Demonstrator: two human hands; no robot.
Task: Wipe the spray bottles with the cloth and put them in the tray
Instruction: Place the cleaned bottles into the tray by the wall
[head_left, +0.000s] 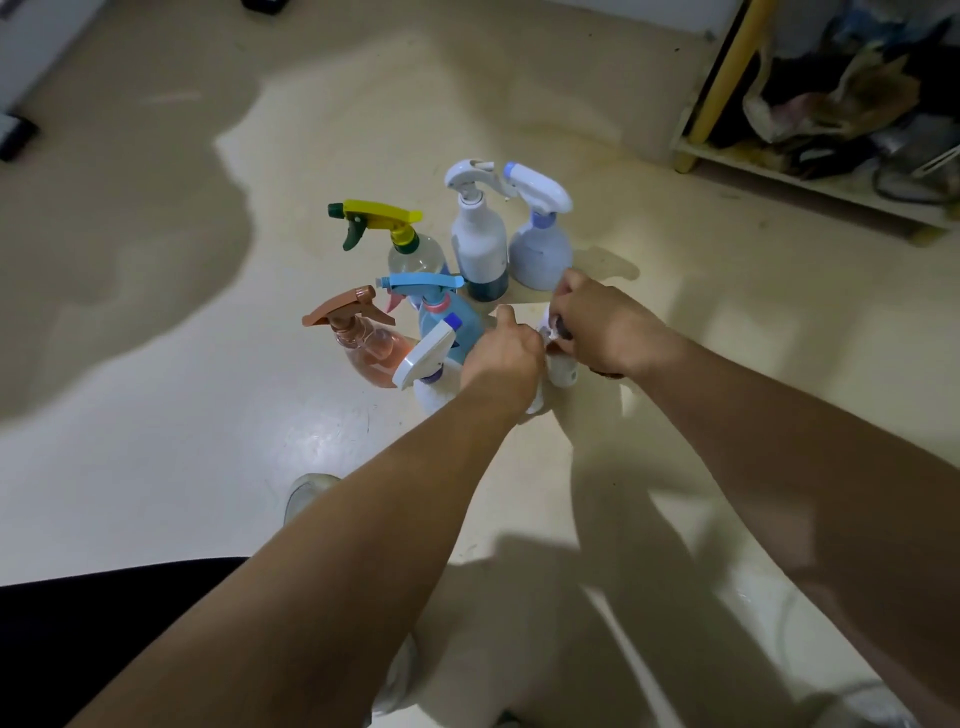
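The cream floor (519, 104) is glossy, with a broad shadow over its left part. Six spray bottles stand on it in a close cluster. At the back are a yellow-topped bottle (415, 252), a white bottle (478, 244) and a lilac bottle (540, 252). Nearer are a blue bottle (452, 322), a pink bottle (369, 348) and a white-topped bottle (423, 358). A shelf (810, 182) stands far right. A dark block (15, 137), too blurred to name, lies far left. A pale shoe (306, 493) rests nearer.
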